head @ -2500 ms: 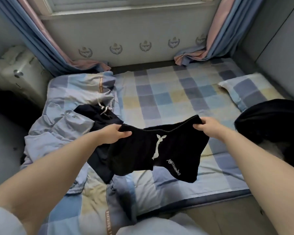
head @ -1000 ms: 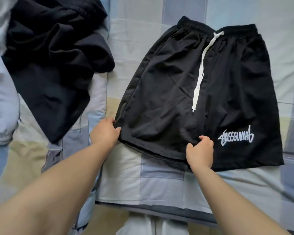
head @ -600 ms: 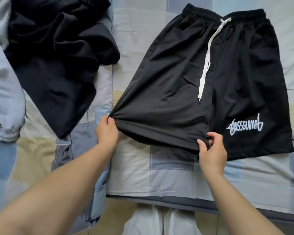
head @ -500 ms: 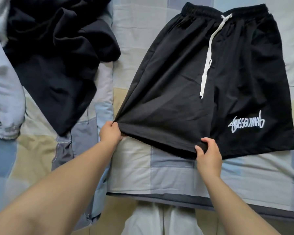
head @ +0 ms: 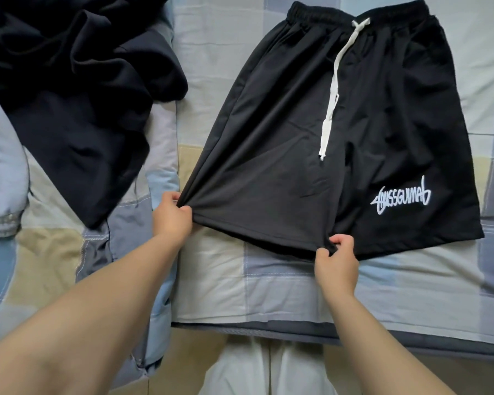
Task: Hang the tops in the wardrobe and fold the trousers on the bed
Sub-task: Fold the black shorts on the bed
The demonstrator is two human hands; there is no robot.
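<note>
- While the shorts (head: pixel 311 138) lie flat on the bed (head: pixel 268 286), waistband at the far side and hems toward you, you have hold of one leg's hem at both corners.
- Your left hand (head: pixel 171 220) pinches the outer corner of that hem between thumb and curled fingers, pulling the cloth taut so creases fan out from the grip.
- Your right hand (head: pixel 337 260) pinches the inner corner near the crotch, thumb on top and fingers curled under the edge.
- A white drawstring (head: pixel 332 89) runs down the front from the waistband; white lettering (head: pixel 401 199) sits on the other leg, which lies untouched.
- Left of the shorts, apart from them, a crumpled dark garment (head: pixel 80 104) lies on the checked cover.
- A pale grey garment (head: pixel 0 178) lies at the far left edge.
</note>
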